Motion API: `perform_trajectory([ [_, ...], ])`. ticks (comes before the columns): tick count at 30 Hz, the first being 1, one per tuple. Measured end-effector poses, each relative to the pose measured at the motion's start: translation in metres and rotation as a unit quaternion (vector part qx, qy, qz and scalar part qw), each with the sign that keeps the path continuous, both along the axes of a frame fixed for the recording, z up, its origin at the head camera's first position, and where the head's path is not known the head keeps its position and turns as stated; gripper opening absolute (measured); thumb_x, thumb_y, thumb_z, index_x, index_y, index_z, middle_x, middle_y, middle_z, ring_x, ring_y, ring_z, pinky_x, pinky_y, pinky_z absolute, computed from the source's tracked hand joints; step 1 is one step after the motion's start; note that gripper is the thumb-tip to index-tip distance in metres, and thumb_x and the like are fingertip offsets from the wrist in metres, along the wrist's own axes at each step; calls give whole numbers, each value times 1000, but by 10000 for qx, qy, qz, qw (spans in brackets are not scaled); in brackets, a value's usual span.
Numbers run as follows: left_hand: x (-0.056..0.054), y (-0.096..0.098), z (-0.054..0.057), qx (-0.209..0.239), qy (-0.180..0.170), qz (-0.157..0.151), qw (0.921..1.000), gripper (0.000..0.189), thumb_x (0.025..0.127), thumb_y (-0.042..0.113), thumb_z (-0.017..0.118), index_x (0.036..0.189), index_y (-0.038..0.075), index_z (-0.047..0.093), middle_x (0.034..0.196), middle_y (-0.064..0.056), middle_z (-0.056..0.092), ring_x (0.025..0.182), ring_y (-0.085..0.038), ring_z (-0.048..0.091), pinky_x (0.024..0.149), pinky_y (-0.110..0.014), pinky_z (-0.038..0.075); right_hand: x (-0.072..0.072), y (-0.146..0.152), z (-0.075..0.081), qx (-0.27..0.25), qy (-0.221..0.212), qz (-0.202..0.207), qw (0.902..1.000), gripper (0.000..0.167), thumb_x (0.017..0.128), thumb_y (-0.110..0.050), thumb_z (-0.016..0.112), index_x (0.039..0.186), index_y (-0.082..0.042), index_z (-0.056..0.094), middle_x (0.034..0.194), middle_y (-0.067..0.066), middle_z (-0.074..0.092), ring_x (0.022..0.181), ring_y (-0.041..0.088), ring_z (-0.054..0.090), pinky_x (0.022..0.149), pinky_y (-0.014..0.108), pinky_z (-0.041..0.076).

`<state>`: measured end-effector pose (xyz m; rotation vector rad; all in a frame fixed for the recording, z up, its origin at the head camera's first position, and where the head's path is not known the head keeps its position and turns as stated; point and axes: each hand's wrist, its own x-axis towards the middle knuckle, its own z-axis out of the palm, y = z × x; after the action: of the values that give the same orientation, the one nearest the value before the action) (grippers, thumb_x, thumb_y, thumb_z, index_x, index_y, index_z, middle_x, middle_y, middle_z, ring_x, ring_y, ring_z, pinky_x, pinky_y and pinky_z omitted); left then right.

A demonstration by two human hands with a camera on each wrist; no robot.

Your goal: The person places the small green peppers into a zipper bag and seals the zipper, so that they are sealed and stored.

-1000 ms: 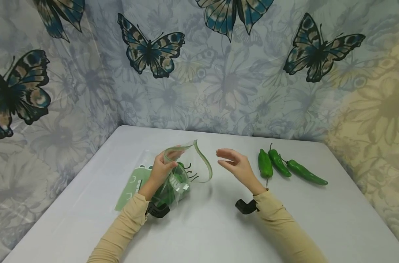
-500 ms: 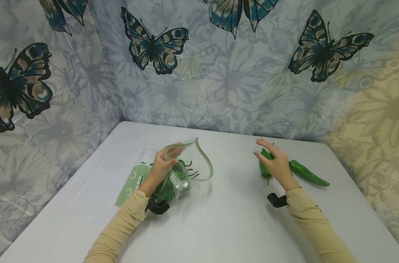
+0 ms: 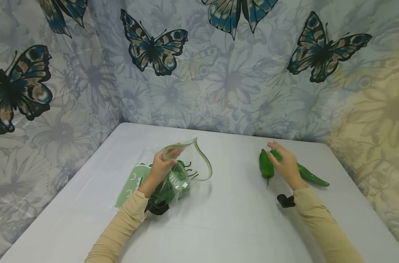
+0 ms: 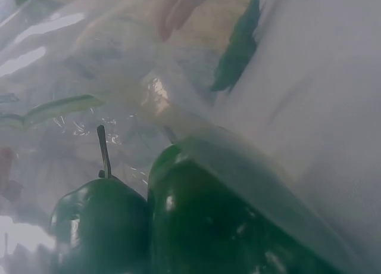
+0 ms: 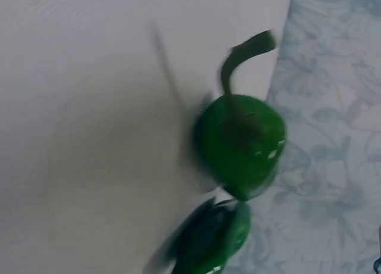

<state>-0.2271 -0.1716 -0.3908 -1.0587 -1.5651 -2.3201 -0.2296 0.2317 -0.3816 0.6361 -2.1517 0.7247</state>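
l hand [image 3: 161, 166] pinches the rim of a clear green-edged zip bag [image 3: 207, 163], thumb & fingers clamped on the plastic; its mouth gapes toward the r side. bag sits on the white table [image 3: 219, 223], left of ctr, w/ several green chili peppers [image 3: 164, 191] inside, dark stems twd the opening. l wrist cam shows 2 peppers close up thru hazy plastic, one w/ a stem [image 4: 105, 152] standing up. flat green-printed plastic sheet [image 3: 129, 188] lies just left of the l hand.

r hand [image 3: 286, 164] is over the loose peppers, r side of table, well apart from the bag. fingers & thumb apart, middle pepper [image 3: 276, 155] partly hidden under the hand; can't tell if they touch it. left pepper [image 3: 266, 165] is just beside the thumb, stem twd the person; right pepper [image 3: 313, 176] sticks out past the hand, slanting twd the table's r side. r wrist cam is blurry: one pepper seen end-on w/ curved stem, another just below it.
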Motion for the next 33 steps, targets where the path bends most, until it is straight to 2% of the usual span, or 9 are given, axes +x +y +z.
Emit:
perform_trajectory([
  [3, 0, 3, -1, 21, -47, -61, 10000, 55, 73, 35, 71, 119, 11, 55, 113, -2, 59, 109, -18, 51, 100, -35, 29, 2, 7, -4, 82, -30, -45, 10000, 32, 71, 13, 67, 103, 12, 61, 103, 26, 59, 102, 42, 51, 85, 46, 41],
  [10, 2, 1, -3, 79, -42, -31, 10000, 55, 73, 35, 71, 119, 10, 55, 112, -2, 60, 110, -18, 50, 98, -32, 31, 1, 8, -16, -128, -742, 110, 9971, 33, 76, 8, 66, 108, 9, 59, 107, 24, 58, 98, 40, 53, 79, 47, 44],
  [14, 0, 3, -3, 44, -39, -95, 9999, 54, 73, 34, 71, 119, 11, 55, 112, -1, 60, 109, -18, 51, 98, -32, 31, 3, 14, -20, -2, -972, 211, 9950, 36, 73, 12, 67, 108, 10, 59, 102, 24, 60, 87, 40, 57, 73, 46, 47],
  [18, 0, 4, -3, 80, -40, -64, 9999, 55, 72, 33, 71, 119, 9, 56, 110, -2, 61, 107, -18, 53, 97, -30, 32, 5, 18, -23, 109, -1314, 313, 9908, 35, 77, 10, 63, 112, 9, 58, 102, 25, 60, 83, 38, 59, 69, 44, 49],
  [21, 1, 6, -2, 135, -60, -108, 9998, 55, 73, 32, 71, 119, 8, 55, 110, -3, 61, 107, -18, 53, 97, -30, 32, 8, 21, -25, 45, -1722, 358, 9844, 32, 82, 9, 59, 114, 7, 57, 105, 23, 59, 80, 32, 60, 65, 38, 51],
  [23, 2, 6, -2, 177, -64, -143, 9997, 54, 73, 31, 71, 119, 7, 55, 110, -4, 61, 107, -18, 53, 97, -30, 32, 9, 22, -25, 59, -1953, 427, 9798, 32, 83, 11, 55, 115, 7, 56, 104, 24, 59, 64, 24, 58, 54, 31, 48],
  [26, 3, 6, -1, 218, -45, -128, 9997, 54, 73, 30, 71, 119, 6, 55, 109, -4, 61, 107, -18, 53, 97, -30, 32, 9, 22, -25, 153, -2392, 507, 9695, 34, 83, 16, 49, 116, 9, 54, 103, 26, 58, 46, 11, 38, 43, 25, 35],
  [29, 4, 5, -1, 235, -19, -122, 9996, 53, 73, 30, 71, 119, 7, 56, 109, -3, 62, 107, -17, 53, 97, -29, 32, 9, 23, -25, 257, -2936, 450, 9545, 41, 79, 21, 42, 116, 9, 54, 104, 26, 56, 46, 6, 24, 42, 23, 27],
  [33, 2, 6, -2, 234, 41, -135, 9996, 51, 75, 29, 71, 119, 8, 56, 109, -3, 61, 107, -18, 53, 97, -30, 32, 10, 25, -26, 436, -3317, 323, 9418, 48, 73, 25, 41, 116, 8, 54, 108, 28, 53, 53, 12, 28, 47, 24, 28],
])
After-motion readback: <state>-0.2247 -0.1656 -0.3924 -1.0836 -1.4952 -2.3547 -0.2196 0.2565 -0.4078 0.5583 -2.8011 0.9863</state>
